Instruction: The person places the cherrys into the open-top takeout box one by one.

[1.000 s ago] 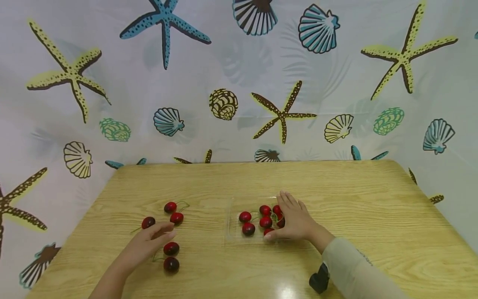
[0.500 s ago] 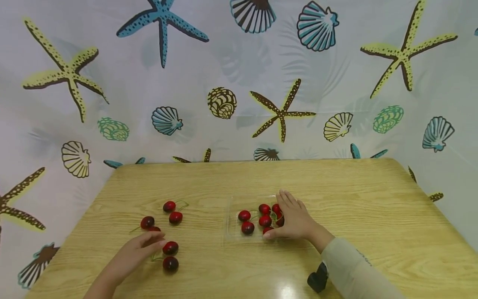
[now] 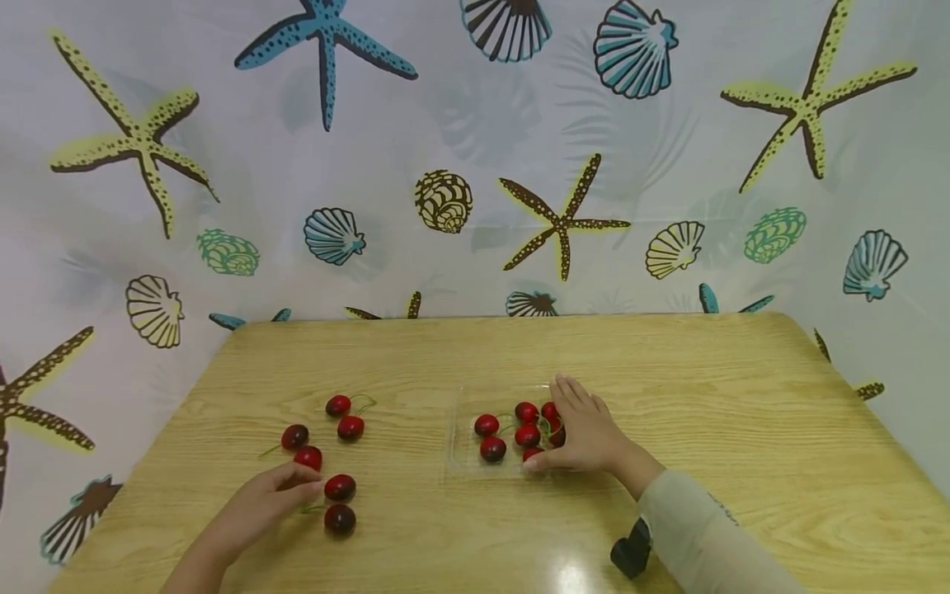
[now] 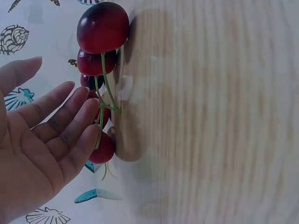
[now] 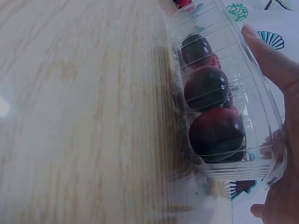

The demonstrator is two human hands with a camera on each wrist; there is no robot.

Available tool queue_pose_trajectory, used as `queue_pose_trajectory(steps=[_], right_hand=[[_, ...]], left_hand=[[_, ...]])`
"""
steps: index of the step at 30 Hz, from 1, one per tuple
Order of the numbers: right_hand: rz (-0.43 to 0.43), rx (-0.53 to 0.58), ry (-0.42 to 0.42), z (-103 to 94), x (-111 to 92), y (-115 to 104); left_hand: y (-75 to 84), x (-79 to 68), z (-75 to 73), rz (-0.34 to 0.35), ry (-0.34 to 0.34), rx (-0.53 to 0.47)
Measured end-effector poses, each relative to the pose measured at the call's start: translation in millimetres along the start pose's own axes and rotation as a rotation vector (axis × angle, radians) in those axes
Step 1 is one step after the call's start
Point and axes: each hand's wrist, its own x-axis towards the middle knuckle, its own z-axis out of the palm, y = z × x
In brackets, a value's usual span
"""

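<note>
Drawn back towards the person, the left grip (image 3: 270, 499) has bared one cherry (image 3: 308, 459); loosely spread and holding nothing, it sits just beside the near pair of cherries (image 3: 340, 511) on the worktop (image 3: 416, 528). Pinching their stems (image 4: 107, 81) where they meet would probably lift both neatly. Further over, the right grip (image 3: 590, 437) spreads across one end of the clear tray (image 3: 451, 450).

wood-grain table (image 3: 712, 379) | left: six loose cherries (image 3: 350, 427) | middle: clear container (image 5: 254, 98) holding cherries
</note>
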Motion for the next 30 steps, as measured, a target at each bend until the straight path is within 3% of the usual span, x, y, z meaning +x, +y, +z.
queue_pose_trajectory(steps=[16, 30], right_hand=[[-0.009, 0.005, 0.009, -0.3, -1, 0], [-0.022, 0.015, 0.01, 0.1, -1, -4]], left_hand=[[-14.1, -5.3, -7.1, -0.049, 0.066, 0.022], [-26.1, -10.9, -14.7, -0.115, 0.17, -0.049]])
